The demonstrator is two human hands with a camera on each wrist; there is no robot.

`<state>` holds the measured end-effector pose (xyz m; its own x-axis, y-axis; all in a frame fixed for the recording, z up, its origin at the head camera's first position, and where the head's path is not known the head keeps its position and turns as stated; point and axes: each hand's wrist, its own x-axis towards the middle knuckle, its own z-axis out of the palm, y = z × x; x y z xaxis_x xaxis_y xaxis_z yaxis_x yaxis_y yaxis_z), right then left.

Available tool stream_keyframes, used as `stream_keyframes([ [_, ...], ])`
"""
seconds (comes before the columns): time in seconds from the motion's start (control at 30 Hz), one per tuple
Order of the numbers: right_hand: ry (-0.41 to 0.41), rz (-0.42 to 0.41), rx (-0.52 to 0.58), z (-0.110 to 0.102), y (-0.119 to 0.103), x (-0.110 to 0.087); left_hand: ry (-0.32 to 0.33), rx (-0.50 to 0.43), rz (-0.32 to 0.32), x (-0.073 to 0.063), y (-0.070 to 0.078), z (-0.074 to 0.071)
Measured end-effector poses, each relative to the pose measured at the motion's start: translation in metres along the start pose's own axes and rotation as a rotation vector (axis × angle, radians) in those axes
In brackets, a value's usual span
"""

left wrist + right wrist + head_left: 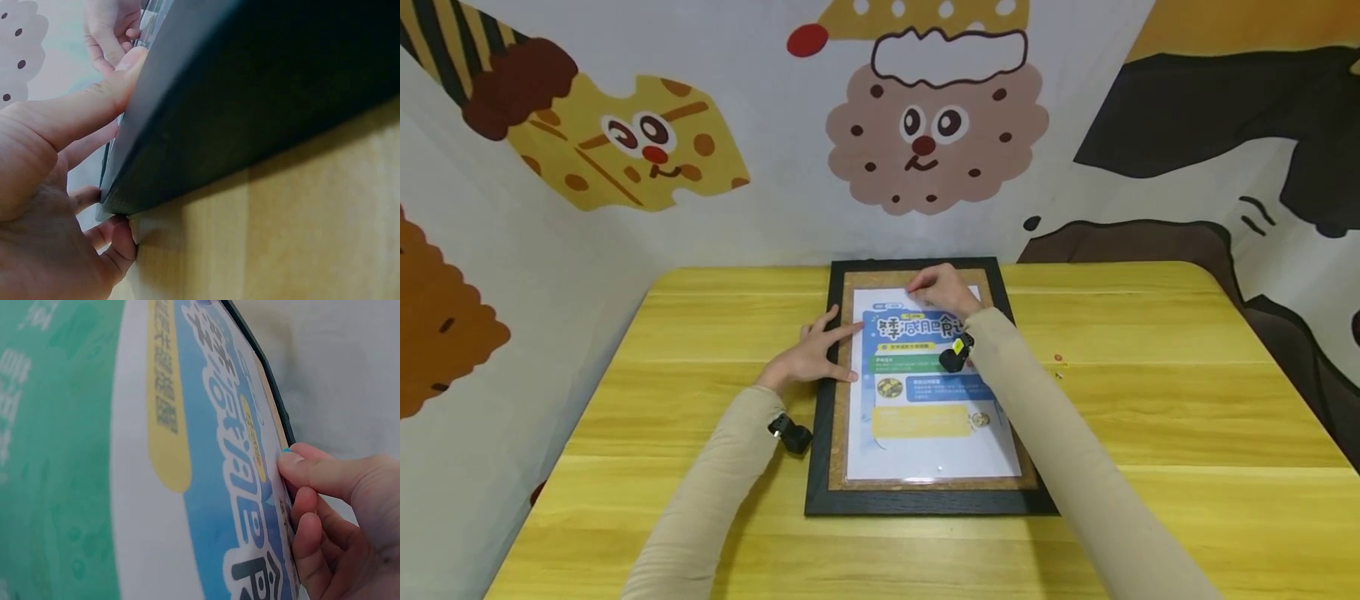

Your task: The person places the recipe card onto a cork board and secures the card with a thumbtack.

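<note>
You're spreading left hand (807, 354) wide, right hand (943, 288) pinching tiny blue object (286, 449); be pressing white printed rectangular sheet (917, 392) flat near worktop's (1187, 417) far edge.

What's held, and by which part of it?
Right hand pinches a small blue thing near the top edge of the sheet; gripped part hidden. Left hand rests spread on frame and sheet, no clear grip.
</note>
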<state>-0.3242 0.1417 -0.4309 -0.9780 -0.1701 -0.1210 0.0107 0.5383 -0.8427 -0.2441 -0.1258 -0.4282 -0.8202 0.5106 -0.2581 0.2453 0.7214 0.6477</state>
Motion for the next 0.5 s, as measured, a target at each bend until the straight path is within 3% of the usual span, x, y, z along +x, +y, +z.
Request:
stream_keyframes([
  [0.5,0.014,0.080,0.026,-0.0022,-0.0015,0.0022,-0.011,0.001,-0.001,-0.0016,0.0021,-0.0023],
])
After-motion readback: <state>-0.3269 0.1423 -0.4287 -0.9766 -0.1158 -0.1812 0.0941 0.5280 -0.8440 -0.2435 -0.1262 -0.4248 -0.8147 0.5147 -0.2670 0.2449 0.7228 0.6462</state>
